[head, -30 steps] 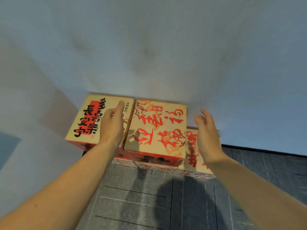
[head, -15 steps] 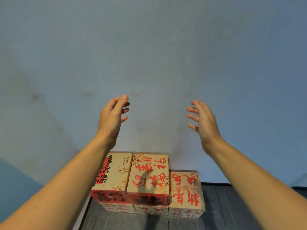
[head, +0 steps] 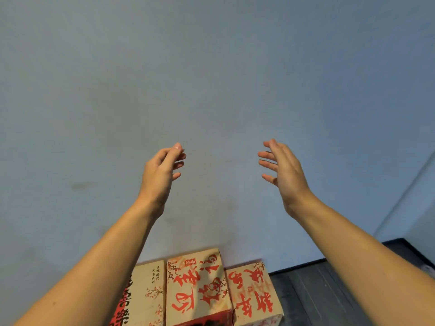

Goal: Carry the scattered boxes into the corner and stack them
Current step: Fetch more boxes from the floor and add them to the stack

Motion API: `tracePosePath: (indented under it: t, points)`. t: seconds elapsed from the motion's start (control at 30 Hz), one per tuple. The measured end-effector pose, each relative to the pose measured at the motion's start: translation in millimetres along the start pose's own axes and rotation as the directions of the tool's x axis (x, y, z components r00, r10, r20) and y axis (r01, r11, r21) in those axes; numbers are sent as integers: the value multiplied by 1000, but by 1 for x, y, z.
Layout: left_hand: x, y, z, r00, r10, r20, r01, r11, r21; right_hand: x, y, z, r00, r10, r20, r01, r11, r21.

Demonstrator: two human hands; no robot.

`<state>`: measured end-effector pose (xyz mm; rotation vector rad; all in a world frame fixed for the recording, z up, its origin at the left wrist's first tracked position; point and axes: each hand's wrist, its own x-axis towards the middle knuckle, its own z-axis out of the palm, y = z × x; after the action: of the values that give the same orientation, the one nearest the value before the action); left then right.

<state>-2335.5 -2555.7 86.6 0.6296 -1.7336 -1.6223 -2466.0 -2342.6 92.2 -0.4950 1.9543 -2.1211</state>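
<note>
Three tan cardboard boxes with red and black calligraphy stand side by side against the pale blue wall at the bottom of the view: a left box [head: 146,295], a middle box [head: 196,285] and a lower right box [head: 253,290]. My left arm covers part of the left box. My left hand [head: 160,175] and my right hand [head: 286,172] are raised in front of the wall, well above the boxes, palms facing each other. Both hold nothing, with fingers loosely spread.
The pale blue wall [head: 211,78] fills most of the view. Dark grey plank flooring [head: 317,297] shows at the bottom right. A second wall [head: 419,208] meets the first at the right edge, forming a corner.
Both hands have left the middle box and risen in front of the wall. The view has tilted upward, so the boxes have slid to the bottom edge.
</note>
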Motion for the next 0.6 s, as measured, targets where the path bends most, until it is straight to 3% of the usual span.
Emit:
tracePosePath:
  t: [0.17, 0.3, 0.43, 0.6]
  points:
    - [31, -27, 39, 976, -30, 215, 31, 1000, -1, -14, 15, -14, 980, -2, -199, -7, 999, -46]
    - [16, -40, 109, 898, -36, 438, 36, 999, 8, -49, 21, -63, 911, -8, -412, -19, 998, -62]
    - [-52, -35, 195, 739, -9, 673, 15, 1000, -2, -119, 13, -142, 752, -11, -659, -28, 998, -48]
    - [-186, -2, 286, 463, 35, 885, 36, 998, -59, -252, -17, -232, 507, -47, -861, -38, 996, -76]
